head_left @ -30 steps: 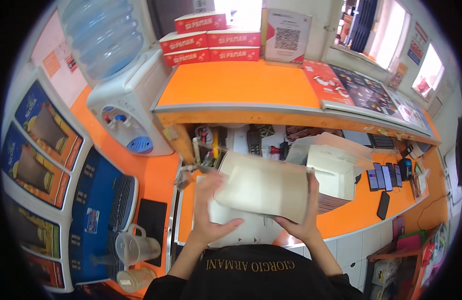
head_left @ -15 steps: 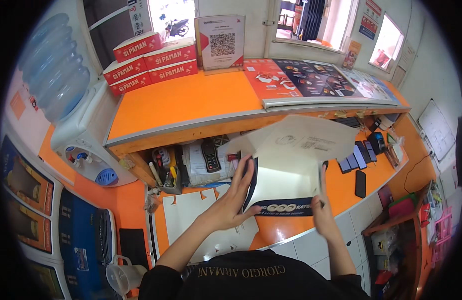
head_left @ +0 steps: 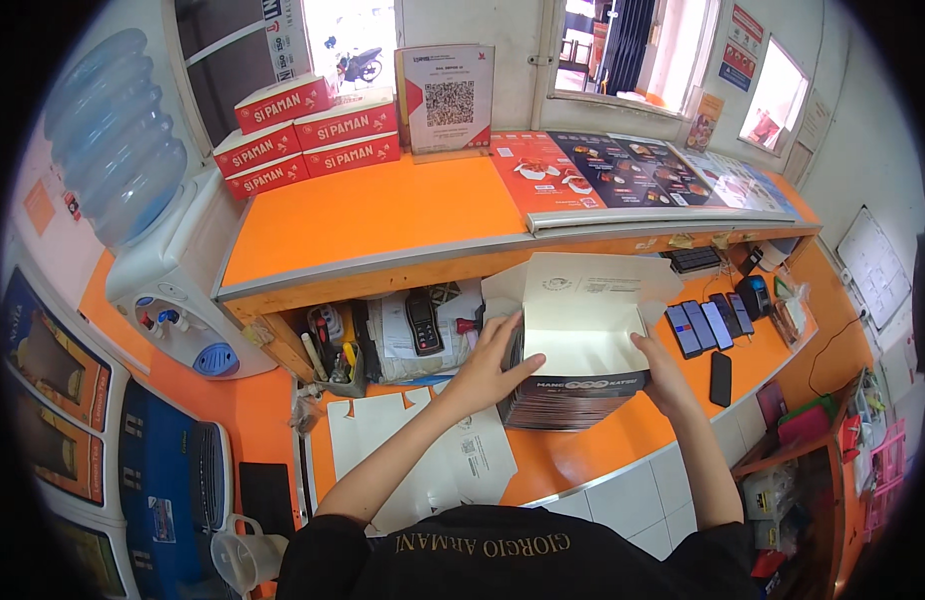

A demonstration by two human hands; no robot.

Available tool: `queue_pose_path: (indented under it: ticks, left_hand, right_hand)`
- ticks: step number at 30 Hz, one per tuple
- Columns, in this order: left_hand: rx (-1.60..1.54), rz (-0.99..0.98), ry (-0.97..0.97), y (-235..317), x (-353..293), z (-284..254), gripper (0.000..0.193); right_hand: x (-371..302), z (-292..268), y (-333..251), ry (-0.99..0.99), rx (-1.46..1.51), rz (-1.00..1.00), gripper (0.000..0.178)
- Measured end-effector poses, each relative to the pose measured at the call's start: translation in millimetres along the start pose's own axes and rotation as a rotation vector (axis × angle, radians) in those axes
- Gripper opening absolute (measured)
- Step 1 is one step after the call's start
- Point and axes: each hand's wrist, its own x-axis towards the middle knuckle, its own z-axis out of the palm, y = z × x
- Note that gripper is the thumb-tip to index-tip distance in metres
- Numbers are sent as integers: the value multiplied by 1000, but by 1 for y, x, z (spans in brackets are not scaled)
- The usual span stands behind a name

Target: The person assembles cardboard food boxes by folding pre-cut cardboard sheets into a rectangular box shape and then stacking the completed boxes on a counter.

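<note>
An open cardboard food box, white inside and dark outside, sits on top of a stack of similar nested boxes. Its lid flap stands raised on the far side. My left hand grips the box's left wall, thumb over the near rim and fingers along the outside. At the right wall, my right hand holds the corner between its thumb and fingers, which are partly hidden. Flat white box blanks lie on the orange desk to the left, partly under my left forearm.
Several phones and a card terminal lie to the right. A pen holder and a black handheld device stand under the raised counter. Red boxes are stacked on it. A water dispenser is at the left.
Both hands have brought the open box down onto the stack, which now shows beneath it. The box is more level, and its lid flap sits lower in view.
</note>
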Motion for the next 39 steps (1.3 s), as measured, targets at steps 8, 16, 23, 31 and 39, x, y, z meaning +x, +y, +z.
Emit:
queue_pose_path:
  ticks: [8,16,23,31,39]
  left_hand:
    - [3,56,6,3,11,9,77]
    - [-60,35,37,-14,13,16,80]
    - [-78,37,19,-12,13,17,83]
    - [-9,-18,-5,-12,15,16,82]
    - [60,-63,-54,-2,15,11,82]
  right_hand:
    - [-8,-4,-4,73,104,-61,64]
    - [-8,-21,-6,-145,-67,33,70]
    - [-5,-34,-1,-133,-143,25,76]
    - [1,-36,-8,-125,-454,44,71]
    - [0,-29,-1,-124,-636,-105,52]
